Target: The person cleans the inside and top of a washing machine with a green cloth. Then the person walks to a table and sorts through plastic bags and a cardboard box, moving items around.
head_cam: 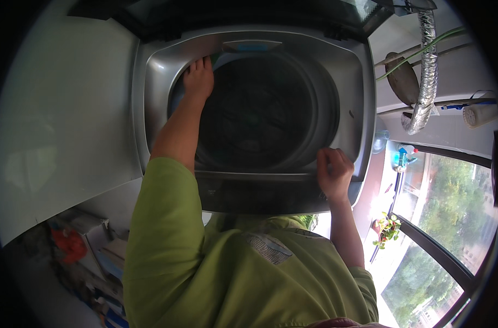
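Note:
An open top-loading washing machine (pixel 253 177) with a grey metallic rim lies below me. Its dark round drum (pixel 253 110) is in the middle, and the bottom of the drum is dim. My left hand (pixel 199 78) reaches to the drum opening's back left edge, palm down, with its fingers against the edge. A small green piece (pixel 215 59), perhaps a cloth or pad, shows beside its fingertips; the hand covers the rest. At the front right corner of the rim rests my right hand (pixel 335 170), its fingers curled, with no object visible in it.
The raised dark lid (pixel 249 16) stands behind the opening. A pale panel (pixel 64 123) is close on the left. To the right are a foil duct (pixel 428 69), a green hose (pixel 412 55), bottles (pixel 402 158), a potted plant (pixel 386 229) and a window (pixel 445 197). Shelved items (pixel 85 246) lie lower left.

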`<state>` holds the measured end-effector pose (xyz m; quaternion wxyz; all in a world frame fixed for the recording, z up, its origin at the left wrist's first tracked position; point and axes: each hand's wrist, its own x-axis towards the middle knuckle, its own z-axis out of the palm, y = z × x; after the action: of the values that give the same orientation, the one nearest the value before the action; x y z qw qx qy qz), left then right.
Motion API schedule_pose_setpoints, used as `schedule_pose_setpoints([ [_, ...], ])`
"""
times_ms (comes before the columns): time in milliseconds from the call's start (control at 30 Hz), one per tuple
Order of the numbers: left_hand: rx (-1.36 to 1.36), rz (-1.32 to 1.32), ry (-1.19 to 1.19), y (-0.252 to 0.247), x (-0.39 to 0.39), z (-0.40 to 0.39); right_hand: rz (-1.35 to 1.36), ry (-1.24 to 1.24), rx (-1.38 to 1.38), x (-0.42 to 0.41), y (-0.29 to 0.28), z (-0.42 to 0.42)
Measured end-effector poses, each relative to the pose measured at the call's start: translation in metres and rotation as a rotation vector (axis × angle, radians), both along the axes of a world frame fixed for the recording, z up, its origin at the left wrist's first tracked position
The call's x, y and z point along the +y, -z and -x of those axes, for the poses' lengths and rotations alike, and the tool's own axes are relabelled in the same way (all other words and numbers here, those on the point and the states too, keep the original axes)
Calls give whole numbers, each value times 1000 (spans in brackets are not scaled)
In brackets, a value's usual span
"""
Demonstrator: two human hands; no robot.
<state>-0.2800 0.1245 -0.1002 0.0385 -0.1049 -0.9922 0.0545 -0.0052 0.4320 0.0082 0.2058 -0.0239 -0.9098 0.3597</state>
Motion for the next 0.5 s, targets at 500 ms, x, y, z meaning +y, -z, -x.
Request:
schedule_pose_setpoints([
  [500, 1, 316, 71, -7, -43, -39, 12, 32, 24, 2, 8, 0],
])
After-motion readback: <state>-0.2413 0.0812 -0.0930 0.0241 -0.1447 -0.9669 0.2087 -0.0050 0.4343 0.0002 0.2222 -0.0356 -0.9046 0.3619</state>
